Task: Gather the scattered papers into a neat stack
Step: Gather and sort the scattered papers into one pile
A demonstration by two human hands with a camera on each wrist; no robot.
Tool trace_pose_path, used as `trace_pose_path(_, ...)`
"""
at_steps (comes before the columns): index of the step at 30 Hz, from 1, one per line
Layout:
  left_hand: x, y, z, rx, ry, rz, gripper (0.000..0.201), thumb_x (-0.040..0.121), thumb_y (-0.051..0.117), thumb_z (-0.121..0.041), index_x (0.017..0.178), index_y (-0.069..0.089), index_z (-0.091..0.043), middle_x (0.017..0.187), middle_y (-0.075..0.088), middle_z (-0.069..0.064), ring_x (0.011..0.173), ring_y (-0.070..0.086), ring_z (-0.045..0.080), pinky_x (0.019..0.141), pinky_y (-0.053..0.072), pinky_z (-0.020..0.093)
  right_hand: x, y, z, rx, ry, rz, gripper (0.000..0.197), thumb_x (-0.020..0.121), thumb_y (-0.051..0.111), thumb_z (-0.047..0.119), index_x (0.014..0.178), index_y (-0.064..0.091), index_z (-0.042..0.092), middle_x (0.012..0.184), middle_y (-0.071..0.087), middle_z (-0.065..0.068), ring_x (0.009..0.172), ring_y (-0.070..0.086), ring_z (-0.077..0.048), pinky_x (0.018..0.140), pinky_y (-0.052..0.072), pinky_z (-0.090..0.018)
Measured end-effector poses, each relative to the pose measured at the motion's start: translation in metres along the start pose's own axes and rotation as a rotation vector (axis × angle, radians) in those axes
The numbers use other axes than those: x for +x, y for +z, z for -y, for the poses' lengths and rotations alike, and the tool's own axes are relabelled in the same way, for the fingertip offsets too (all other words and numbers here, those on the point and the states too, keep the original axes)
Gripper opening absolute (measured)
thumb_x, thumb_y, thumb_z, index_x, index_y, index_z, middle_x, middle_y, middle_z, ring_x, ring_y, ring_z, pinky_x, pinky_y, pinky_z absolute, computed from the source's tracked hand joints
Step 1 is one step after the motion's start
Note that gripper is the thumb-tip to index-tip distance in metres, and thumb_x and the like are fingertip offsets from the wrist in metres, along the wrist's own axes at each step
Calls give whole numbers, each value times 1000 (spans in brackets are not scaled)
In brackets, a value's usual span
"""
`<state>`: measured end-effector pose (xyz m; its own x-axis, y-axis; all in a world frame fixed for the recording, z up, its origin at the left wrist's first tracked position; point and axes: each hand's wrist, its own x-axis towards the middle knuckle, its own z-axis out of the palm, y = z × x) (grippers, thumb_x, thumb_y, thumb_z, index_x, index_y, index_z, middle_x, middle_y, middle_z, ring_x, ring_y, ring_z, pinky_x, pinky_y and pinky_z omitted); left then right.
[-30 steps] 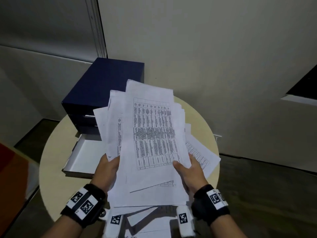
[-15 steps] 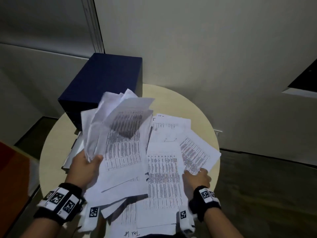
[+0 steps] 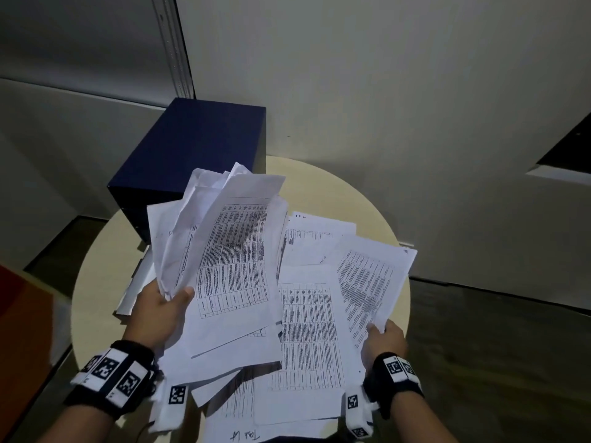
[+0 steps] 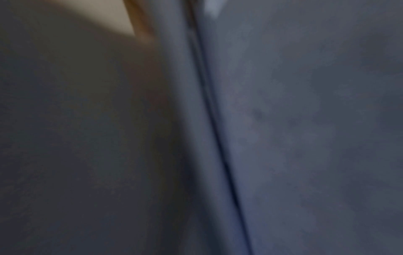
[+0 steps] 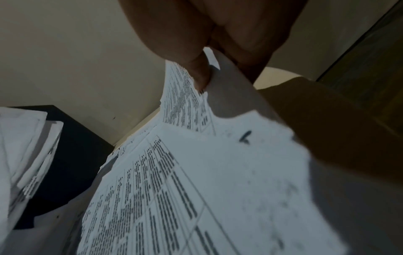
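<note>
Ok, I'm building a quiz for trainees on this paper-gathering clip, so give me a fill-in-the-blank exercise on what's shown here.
1. The left hand grips a raised bundle of papers in front of a dark ____ box.
2. The right hand pinches a printed sheet by its near ____.
3. The table top is ____ in shape.

Missing words: blue; corner; round

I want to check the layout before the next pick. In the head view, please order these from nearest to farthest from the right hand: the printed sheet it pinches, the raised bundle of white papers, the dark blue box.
1. Printed sheet: pinched by the right hand, table's right side.
2. Raised bundle of white papers: gripped by the left hand.
3. Dark blue box: far left, behind the bundle.
</note>
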<state>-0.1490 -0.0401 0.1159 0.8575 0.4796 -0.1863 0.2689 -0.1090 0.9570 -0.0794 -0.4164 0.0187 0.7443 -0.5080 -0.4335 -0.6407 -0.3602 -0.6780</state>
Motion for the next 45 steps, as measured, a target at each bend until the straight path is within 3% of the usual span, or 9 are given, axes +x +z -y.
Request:
trace_pose_path(11, 5, 4, 4, 21, 17, -9, 27, 93, 62, -11, 120, 65, -12, 108, 73, 6, 103, 66, 30, 85, 48, 40, 4, -64, 32, 244, -188, -265, 16, 97, 54, 15, 99, 70, 16, 89, 67, -16, 75, 59, -33, 65, 44, -32)
trace_pose_path(18, 6, 13, -1, -36, 8, 14, 29, 94, 60, -8, 123, 65, -13, 110, 73, 4, 105, 67, 27, 90, 49, 40, 20, -113, 83, 684, -238, -472, 39, 93, 47, -2, 123, 65, 14, 113, 70, -19, 98, 68, -30, 88, 58, -39)
trace_pose_path(24, 4, 23, -2, -166, 3, 131, 34, 86, 70, -11, 119, 66, -17, 109, 76, -1, 108, 69, 23, 98, 51, 42, -23, -109, 123, 799, -314, 14, 15, 90, 68, 18, 101, 69, 8, 100, 75, -11, 100, 70, -35, 91, 55, -55)
trace_pose_path(28, -7, 32, -16, -275, 23, 258, 32, 92, 59, 6, 112, 65, -19, 100, 78, -10, 97, 72, 7, 75, 56, 14, -60, -73, 121, 629, -361, 292, 14, 100, 52, 4, 110, 62, 1, 65, 73, 6, 52, 67, -3, 48, 53, -17)
trace_pose_path(31, -16, 41, -23, -393, -15, 338, 32, 94, 54, 4, 115, 65, -17, 109, 76, -3, 103, 71, 13, 78, 57, 19, -67, -44, 101, 533, -314, 463, 31, 102, 51, 12, 132, 49, 8, 110, 68, 2, 73, 66, 4, 68, 52, -16)
trace_pose_path(33, -23, 46, -32, -390, -2, 356, 14, 96, 58, -22, 98, 70, -16, 95, 78, -9, 89, 73, 4, 69, 54, 12, -68, -34, 94, 520, -253, 546, 31, 102, 51, 13, 131, 42, 20, 126, 59, 6, 100, 62, -2, 92, 46, -27)
trace_pose_path(37, -25, 54, -40, -206, 66, 350, 73, 54, 67, -82, 62, 53, -11, 49, 55, -10, 45, 49, 4, 55, 50, 23, -70, -33, 95, 499, -342, 439, 46, 100, 51, 4, 135, 30, 27, 122, 64, 0, 99, 65, 1, 85, 50, -19)
trace_pose_path(40, -18, 60, -33, -179, 153, 335, 49, 64, 82, -57, 96, 73, -21, 72, 75, -9, 69, 70, 9, 87, 58, 38, -66, -42, 96, 542, -490, 354, 59, 98, 51, -1, 143, 23, 25, 119, 65, 6, 98, 66, 8, 77, 51, -8)
trace_pose_path(45, -19, 82, -30, -193, 86, 319, 25, 81, 77, -6, 101, 70, -19, 85, 76, -21, 84, 71, -5, 69, 51, 7, -65, -50, 87, 442, -460, 327, 38, 77, 76, 48, 93, 70, 14, 86, 78, 7, 84, 72, -7, 74, 57, -22)
